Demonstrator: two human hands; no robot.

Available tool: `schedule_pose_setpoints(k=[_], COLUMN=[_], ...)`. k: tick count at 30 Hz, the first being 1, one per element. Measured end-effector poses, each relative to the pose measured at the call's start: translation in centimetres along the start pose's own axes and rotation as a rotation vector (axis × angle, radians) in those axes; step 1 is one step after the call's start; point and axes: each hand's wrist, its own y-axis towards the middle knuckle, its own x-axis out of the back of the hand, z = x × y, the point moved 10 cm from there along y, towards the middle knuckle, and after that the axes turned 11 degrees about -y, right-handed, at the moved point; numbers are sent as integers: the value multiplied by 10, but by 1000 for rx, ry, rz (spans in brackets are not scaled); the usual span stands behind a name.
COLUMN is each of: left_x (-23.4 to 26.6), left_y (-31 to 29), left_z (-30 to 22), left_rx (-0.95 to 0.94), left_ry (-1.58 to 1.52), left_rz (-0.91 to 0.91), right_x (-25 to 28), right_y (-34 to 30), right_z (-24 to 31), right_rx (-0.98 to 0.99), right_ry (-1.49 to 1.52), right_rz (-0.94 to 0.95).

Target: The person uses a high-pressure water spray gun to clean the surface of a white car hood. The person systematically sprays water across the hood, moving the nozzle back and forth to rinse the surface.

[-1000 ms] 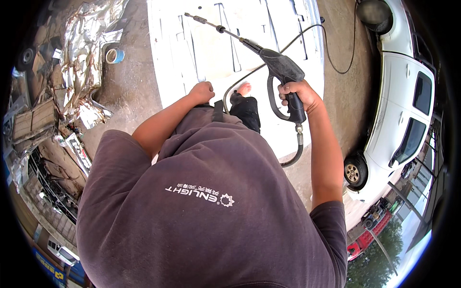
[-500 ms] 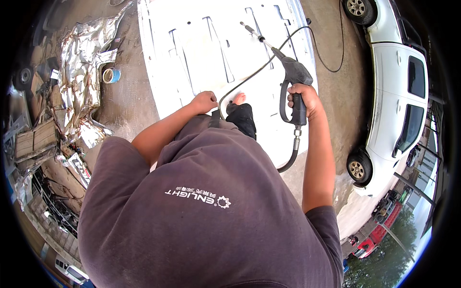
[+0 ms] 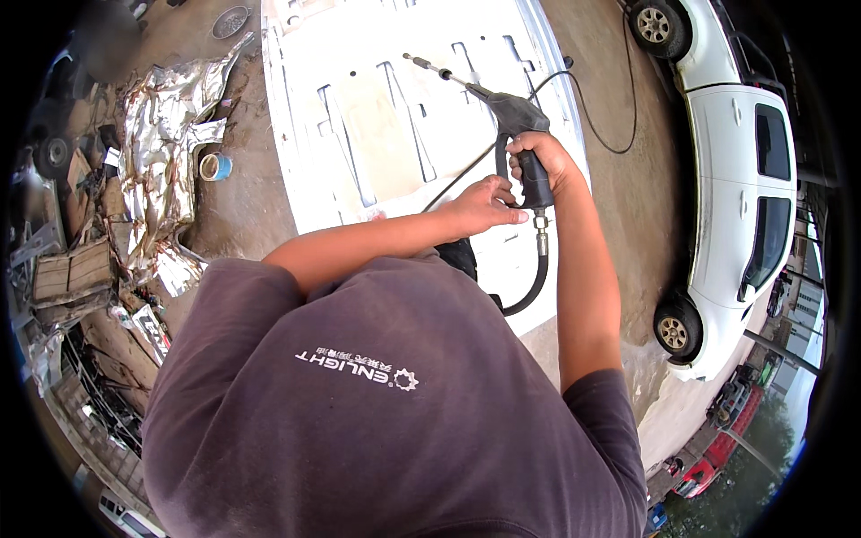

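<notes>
My right hand is wrapped around the grip of a black pressure washer spray gun. The gun's short lance points up and left over a large white ribbed metal panel. From a metal fitting below the grip, a thick black hose curves down behind my shirt. My left hand is at the trigger guard, thumb stretched out below the grip and fingers bent beside the guard. Whether it touches the guard I cannot tell. The trigger is mostly hidden.
A white car stands to the right. Thin black hose loops over the concrete between car and panel. Left of the panel lie crumpled silvery sheet metal, a blue can, a round basin and a wooden crate.
My left hand has moved right, from beside my waist to the spray gun's grip. My right hand and the gun have shifted slightly left and up.
</notes>
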Motion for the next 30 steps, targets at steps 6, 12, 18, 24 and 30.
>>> schedule_pose_setpoints(k=[6, 12, 18, 24, 30], left_x=[-5, 3, 78, 126, 99], left_y=[25, 70, 70, -19, -123], left_z=[-14, -25, -36, -28, -32], left_rx=[78, 119, 258, 445, 589], left_ry=[-390, -815, -451, -91, 68], left_rz=[-109, -136, -629, -792, -888], right_x=[4, 0, -34, -106, -151], right_y=[44, 82, 126, 112, 81], right_z=[25, 36, 72, 51, -19], right_rx=[43, -41, 98, 251, 183], right_ry=[-31, -1, -20, -92, -73], right_rz=[12, 35, 39, 489, 852])
